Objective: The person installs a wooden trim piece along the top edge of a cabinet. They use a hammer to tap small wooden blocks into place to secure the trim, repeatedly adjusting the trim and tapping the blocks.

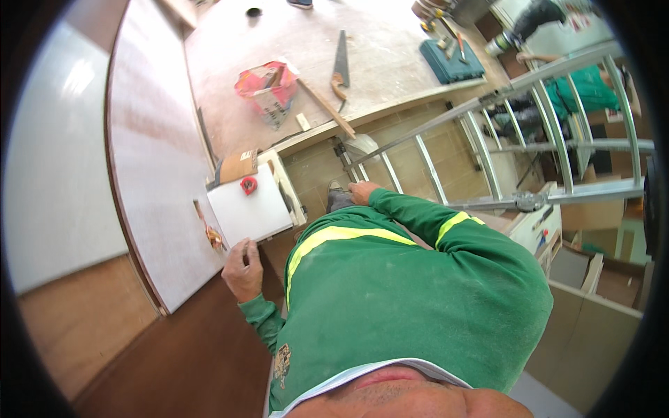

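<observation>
My left hand (242, 268) is beside the near corner of a white board (244, 212), fingertips drawn together with no object visible between them. A red tape measure (249, 185) lies on that board, behind which is a brown cardboard piece (233, 166). A small orange-and-metal item (213, 235) sits at the board's left. My right hand (361, 192) is curled near my leg and the lower end of an aluminium ladder (432, 171); what, if anything, it holds is hidden.
A pale work surface (216, 49) bears a handsaw (340, 63), pink bag (261, 90), wooden strip (324, 104) and teal toolcase (446, 63). Tall panels (146, 139) stand at left. Beyond the ladder at right, another person in green (578, 94) is at work, near cabinet parts (592, 306).
</observation>
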`<state>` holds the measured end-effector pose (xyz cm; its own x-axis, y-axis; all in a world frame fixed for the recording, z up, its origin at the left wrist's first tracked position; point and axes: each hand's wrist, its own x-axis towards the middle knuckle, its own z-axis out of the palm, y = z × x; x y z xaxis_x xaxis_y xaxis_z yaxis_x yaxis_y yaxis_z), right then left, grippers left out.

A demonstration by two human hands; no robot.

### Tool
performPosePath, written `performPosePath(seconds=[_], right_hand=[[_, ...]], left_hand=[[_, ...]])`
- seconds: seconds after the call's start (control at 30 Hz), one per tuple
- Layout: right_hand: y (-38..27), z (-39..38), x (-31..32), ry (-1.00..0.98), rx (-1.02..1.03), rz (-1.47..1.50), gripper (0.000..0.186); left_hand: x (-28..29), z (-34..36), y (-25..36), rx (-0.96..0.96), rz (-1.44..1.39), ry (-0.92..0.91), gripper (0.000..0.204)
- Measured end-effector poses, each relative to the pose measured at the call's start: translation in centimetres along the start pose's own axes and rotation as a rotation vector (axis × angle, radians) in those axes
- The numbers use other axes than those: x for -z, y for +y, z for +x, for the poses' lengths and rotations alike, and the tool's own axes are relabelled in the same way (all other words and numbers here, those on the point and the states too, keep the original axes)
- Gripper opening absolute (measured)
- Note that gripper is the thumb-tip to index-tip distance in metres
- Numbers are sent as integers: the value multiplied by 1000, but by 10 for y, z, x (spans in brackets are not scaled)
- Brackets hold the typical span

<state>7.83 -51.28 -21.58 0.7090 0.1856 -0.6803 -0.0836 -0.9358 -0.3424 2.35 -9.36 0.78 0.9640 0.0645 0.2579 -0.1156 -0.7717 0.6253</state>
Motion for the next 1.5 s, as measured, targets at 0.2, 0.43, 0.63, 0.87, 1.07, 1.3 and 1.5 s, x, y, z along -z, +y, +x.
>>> performPosePath(seconds=[0.2,0.43,0.63,0.87,1.07,1.3,1.5], right_hand=[[23,-69,13,134,-16,169,39],[3,-82,14,305,-158,402,35],[-47,-90,-31,639,-126,795,51],[-132,-168,-75,536,15,963,62],[-137,-164,-108,577,39,854,61],[-128,-179,-87,320,-23,920,54],[-94,-177,-61,186,-48,911,50]], left_hand=[[-66,64,67,-149,-188,-358,17],[-101,92,99,-397,-144,-726,23],[-169,89,41,-451,73,-1214,56],[-224,17,10,-39,-495,-1718,64],[-226,-24,-6,546,-875,-1818,51],[-221,-29,-51,1097,-1213,-1470,40],[-243,-6,-102,1150,-1344,-1109,32]])
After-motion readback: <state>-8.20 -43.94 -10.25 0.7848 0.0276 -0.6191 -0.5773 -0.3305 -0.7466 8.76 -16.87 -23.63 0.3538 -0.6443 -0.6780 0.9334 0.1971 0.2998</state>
